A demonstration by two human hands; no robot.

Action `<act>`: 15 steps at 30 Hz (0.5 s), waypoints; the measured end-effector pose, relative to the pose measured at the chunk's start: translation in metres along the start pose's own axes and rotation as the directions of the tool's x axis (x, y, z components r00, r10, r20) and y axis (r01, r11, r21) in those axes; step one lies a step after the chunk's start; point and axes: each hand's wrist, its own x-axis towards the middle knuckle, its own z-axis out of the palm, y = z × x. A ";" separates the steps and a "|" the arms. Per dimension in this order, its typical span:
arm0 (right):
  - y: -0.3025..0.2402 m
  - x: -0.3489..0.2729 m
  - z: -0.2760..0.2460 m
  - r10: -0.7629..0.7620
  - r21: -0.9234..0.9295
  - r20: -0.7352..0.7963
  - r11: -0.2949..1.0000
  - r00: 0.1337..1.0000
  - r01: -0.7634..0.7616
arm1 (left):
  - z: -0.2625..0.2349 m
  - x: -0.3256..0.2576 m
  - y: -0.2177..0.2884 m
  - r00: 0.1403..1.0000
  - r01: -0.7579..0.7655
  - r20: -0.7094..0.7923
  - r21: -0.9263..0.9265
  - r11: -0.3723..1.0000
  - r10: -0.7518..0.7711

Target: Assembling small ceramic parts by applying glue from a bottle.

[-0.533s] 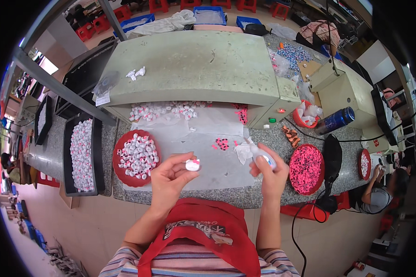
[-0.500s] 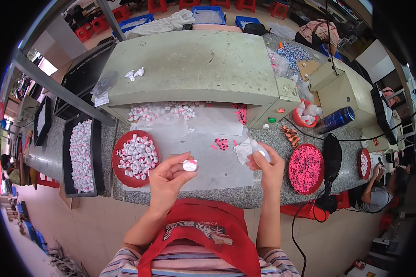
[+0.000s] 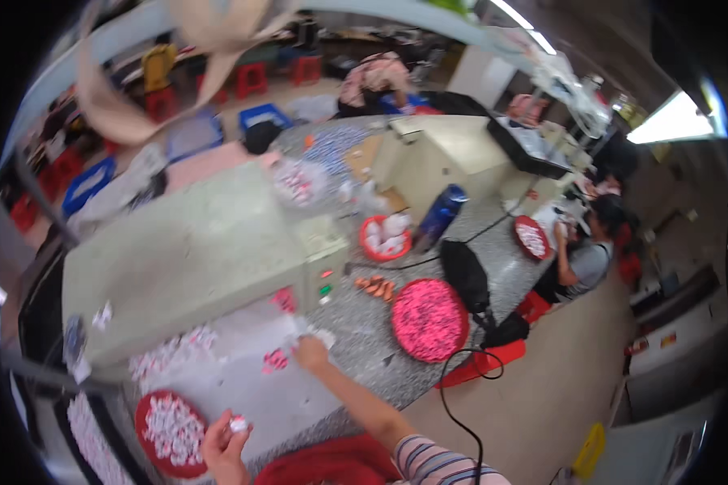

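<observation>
Holds a small white piece [image 3: 238, 423] in the left hand [image 3: 225, 449], at the near left, pinched narrowly between thumb and fingertips and seen against the near part of a white paper sheet [image 3: 251, 402]. Has just to the left of that hand a red bowl [image 3: 184, 470] heaped with white pieces. Stretches the right hand [image 3: 309, 353] out to the right part of the sheet, just beside a crumpled white tissue [image 3: 323, 334] and near a small patch of pink bits [image 3: 275, 360]. Cannot tell, through the blur, about the grip there: wide, narrow or closed around something. Wears a striped sleeve [image 3: 441, 461] on the right arm and a red apron [image 3: 332, 465] at the near edge.

Has to the right, on a speckled grey table [image 3: 364, 364], a bigger bowl [image 3: 435, 360] full of pink bits, with a black bag [image 3: 463, 275] just beside it. Has farther off a blue bottle [image 3: 443, 217], a red basket [image 3: 387, 256] of white stuff and an orange-brown clip [image 3: 374, 286]. Faces, at the far left, a pale green box [image 3: 190, 259], with scattered white pieces along its near side. Includes, at the far right, a co-worker [image 3: 584, 260] near another red bowl of white pieces.
</observation>
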 end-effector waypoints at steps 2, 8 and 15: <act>0.013 -0.003 -0.004 0.025 -0.021 0.096 1.000 0.995 -0.023 | 0.003 0.001 -0.002 0.982 0.121 0.135 0.103 0.987 -0.134; 0.033 -0.035 -0.059 0.086 0.133 -0.134 0.989 0.987 -0.068 | 0.022 0.012 -0.007 0.948 0.157 0.271 0.067 0.985 -0.170; 0.050 -0.055 -0.064 0.225 0.278 -0.180 0.945 0.958 -0.170 | 0.033 0.020 -0.003 0.937 0.163 0.301 0.083 0.983 -0.180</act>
